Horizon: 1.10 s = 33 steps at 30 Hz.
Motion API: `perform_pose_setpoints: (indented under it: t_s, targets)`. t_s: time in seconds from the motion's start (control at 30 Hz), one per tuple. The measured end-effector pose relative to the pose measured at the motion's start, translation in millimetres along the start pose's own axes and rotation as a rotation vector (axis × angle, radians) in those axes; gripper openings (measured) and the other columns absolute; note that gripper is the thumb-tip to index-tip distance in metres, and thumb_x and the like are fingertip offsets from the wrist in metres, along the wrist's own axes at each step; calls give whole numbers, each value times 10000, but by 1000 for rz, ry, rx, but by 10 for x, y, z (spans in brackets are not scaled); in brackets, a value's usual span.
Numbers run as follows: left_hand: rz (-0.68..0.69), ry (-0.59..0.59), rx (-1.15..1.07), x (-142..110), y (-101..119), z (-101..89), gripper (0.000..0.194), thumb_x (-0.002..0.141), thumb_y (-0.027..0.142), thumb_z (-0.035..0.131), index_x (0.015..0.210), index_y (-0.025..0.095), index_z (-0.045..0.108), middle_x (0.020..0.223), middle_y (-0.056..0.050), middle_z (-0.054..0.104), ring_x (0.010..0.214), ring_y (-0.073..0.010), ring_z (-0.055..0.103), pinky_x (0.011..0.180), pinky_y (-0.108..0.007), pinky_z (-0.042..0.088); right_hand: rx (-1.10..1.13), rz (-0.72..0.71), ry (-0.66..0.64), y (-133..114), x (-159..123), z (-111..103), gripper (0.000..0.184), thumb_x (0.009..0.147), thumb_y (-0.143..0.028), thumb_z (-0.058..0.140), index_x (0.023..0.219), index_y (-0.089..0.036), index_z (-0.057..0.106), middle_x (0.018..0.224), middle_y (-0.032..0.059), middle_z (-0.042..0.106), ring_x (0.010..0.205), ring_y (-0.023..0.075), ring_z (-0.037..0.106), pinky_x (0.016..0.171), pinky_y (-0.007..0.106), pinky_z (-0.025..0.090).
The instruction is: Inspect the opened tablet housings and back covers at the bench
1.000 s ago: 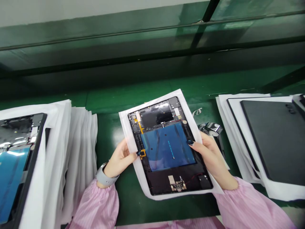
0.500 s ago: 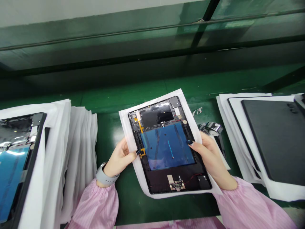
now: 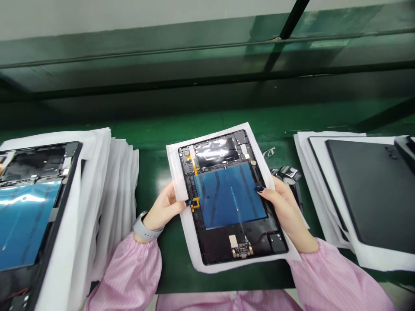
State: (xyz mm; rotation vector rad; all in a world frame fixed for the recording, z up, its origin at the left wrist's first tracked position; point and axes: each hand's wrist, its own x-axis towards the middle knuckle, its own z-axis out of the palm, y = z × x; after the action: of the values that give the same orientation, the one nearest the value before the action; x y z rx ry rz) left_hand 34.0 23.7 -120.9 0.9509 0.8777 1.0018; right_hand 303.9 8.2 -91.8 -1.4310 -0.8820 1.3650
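Both my hands hold an opened tablet [image 3: 230, 194] by its long sides, with its inner side facing up. It has a black frame, a blue battery panel, a yellow flex cable and a small circuit board [image 3: 240, 248] near the lower edge. A white foam sheet [image 3: 183, 211] lies under the tablet and is held along with it. My left hand [image 3: 164, 205] grips the left edge, its fingertips near the yellow cable. My right hand [image 3: 285, 211] grips the right edge, its fingers resting on the frame.
On the green workbench [image 3: 152, 181], a stack of white-wrapped tablets [image 3: 32, 203] stands to the left. Black tablet panels on white sheets [image 3: 372, 194] lie to the right. A small chrome object [image 3: 287, 175] sits beside my right hand.
The view has shifted slightly, moving the left stack rightward in the picture. The tablet has turned a little and now sits more upright. Both hands still hold it.
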Motion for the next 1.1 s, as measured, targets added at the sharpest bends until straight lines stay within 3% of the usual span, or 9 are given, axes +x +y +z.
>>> perform_pose_setpoints:
  t_s: [0.27,0.43,0.6,0.73,0.87,1.0,1.1]
  targets:
    - [17,-41,-27,-32,23,16,444,725,346,844,1151,287,733,916,-6,779,809,-219,699,714,-283,542,-1,-36,-17,28,-27,-6,82,719,-314,669,750,-240,683,614,-23,626,526,180,550,482,277,447]
    - [47,-45,-24,-30,12,1,347,734,326,841,1066,259,765,870,-14,776,780,-209,686,700,-276,534,-35,-130,29,-4,-70,38,115,685,-314,711,768,-234,708,658,-10,668,565,181,561,516,280,467]
    - [63,-41,-10,-30,-3,-11,301,723,337,846,999,243,774,806,-13,767,707,-188,669,665,-260,536,-20,-184,25,77,-76,-8,124,738,-283,711,849,-238,745,697,-4,704,588,190,603,540,282,480]
    - [64,-33,8,-30,-3,-2,312,735,353,840,1016,234,775,817,-27,774,713,-198,689,679,-274,552,-52,-187,31,92,-83,-23,141,764,-283,701,890,-239,745,734,6,723,647,217,645,563,296,494]
    - [70,-27,14,-32,1,11,295,751,351,836,1020,245,779,827,-29,789,745,-222,719,679,-289,569,-56,-218,48,99,-85,-31,113,733,-268,725,837,-236,752,680,-1,714,577,194,612,536,285,487]
    - [91,-26,20,-26,4,15,274,753,344,835,1004,249,783,820,-23,792,718,-205,716,681,-282,574,-67,-279,31,131,-92,-60,174,773,-255,719,938,-247,775,802,19,771,675,223,679,583,291,525]
    - [95,-32,38,-18,10,12,292,735,361,844,983,218,783,805,-32,789,683,-200,707,680,-292,579,-76,-334,31,153,-101,-80,121,774,-269,733,882,-238,777,759,16,760,609,198,652,535,267,518]
